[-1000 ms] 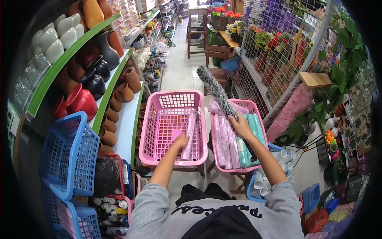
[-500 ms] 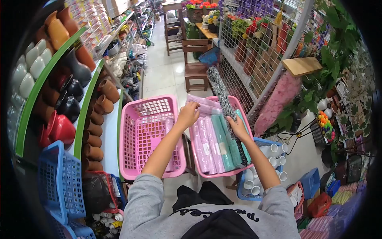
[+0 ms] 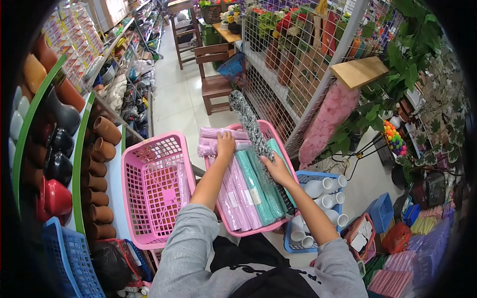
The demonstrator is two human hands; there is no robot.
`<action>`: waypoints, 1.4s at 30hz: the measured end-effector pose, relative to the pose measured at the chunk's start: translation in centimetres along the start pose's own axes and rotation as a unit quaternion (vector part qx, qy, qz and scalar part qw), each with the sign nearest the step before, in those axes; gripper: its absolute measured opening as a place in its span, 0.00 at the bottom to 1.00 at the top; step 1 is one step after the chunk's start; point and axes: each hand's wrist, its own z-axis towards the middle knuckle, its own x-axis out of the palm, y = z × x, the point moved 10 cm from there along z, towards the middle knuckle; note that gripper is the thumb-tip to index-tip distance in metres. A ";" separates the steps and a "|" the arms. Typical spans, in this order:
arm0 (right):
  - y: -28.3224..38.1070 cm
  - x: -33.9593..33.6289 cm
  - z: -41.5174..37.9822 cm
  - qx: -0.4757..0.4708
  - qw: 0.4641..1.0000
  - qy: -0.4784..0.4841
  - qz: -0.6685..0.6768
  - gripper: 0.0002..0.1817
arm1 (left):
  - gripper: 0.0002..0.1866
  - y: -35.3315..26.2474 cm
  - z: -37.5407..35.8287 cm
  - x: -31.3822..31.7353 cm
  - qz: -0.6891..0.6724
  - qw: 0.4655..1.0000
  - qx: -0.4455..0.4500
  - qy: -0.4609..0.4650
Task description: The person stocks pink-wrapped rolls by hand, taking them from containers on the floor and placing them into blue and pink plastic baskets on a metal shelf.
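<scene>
A pink plastic basket in front of me holds long plastic-wrapped packs: light pink packs on the left and green packs on the right. More light pink packs lie crosswise at its far end, and my left hand has its fingers curled over them. A long, fuzzy black-and-white bundle slants over the basket, its far end sticking out past the rim. My right hand is closed around its near part. The exact contents of the packs are hard to make out.
Left of it stands another pink basket with a few packs along its right side. A blue basket of white cups is at the right. Shelves of clay pots flank me left; a wire rack and wooden chair stand ahead.
My view has turned, so the baskets sit further left. The crosswise pink packs now lie flatter, further over the left rim, with my left hand lower on them. My right hand keeps the fuzzy bundle.
</scene>
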 end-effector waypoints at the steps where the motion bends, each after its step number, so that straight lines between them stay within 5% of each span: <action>1: -0.1 0.0 0.0 0.001 1.000 0.001 0.001 0.23 | 0.12 0.0 0.0 0.2 0.022 1.000 -0.009 0.007; 3: -0.1 -0.3 -0.3 0.007 1.000 0.003 0.012 0.23 | 0.11 -0.6 0.1 -0.7 0.073 0.996 0.012 -0.041; 8: -0.9 -0.9 -0.7 0.033 0.999 -0.001 0.032 0.23 | 0.11 0.8 0.8 -2.3 -0.035 0.992 -0.018 0.120; 15: 0.5 -1.6 -2.0 0.003 0.993 -0.033 0.111 0.22 | 0.12 5.1 -1.8 -10.2 0.055 0.991 0.018 0.121; 21: 3.1 -0.9 -5.1 0.011 0.997 -0.029 0.070 0.21 | 0.20 12.4 -8.1 -18.3 -0.061 0.989 -0.021 0.133; 24: 4.6 -0.3 -5.0 -0.044 0.991 -0.057 0.116 0.21 | 0.34 13.4 -12.4 -17.2 -0.390 0.907 -0.007 0.158; 29: 10.6 2.3 -4.8 -0.110 0.989 -0.025 0.098 0.20 | 0.29 11.4 -17.4 -12.8 -0.722 0.670 -0.088 0.147; 31: 12.7 3.7 -4.5 -0.113 0.991 0.005 0.073 0.19 | 0.26 10.7 -19.3 -11.7 -0.771 0.590 -0.165 0.175; 35: 16.1 6.4 -4.3 -0.168 0.983 0.034 0.058 0.20 | 0.23 10.8 -20.8 -11.1 -0.884 0.421 -0.191 0.064; 36: 16.8 7.1 -4.5 -0.208 0.977 0.034 0.032 0.20 | 0.23 11.2 -21.2 -10.8 -0.884 0.421 -0.194 0.059; 38: 17.5 8.9 -6.0 -0.181 0.979 0.092 0.004 0.20 | 0.23 11.8 -22.0 -9.7 -0.924 0.314 -0.214 0.041; 41: 19.2 12.1 -10.7 -0.208 0.948 0.213 -0.115 0.23 | 0.24 13.5 -22.7 -10.4 -0.950 0.283 -0.129 -0.011; 42: 19.7 12.9 -12.2 -0.278 0.921 0.219 -0.165 0.23 | 0.24 14.0 -23.6 -9.0 -0.929 0.283 -0.233 -0.036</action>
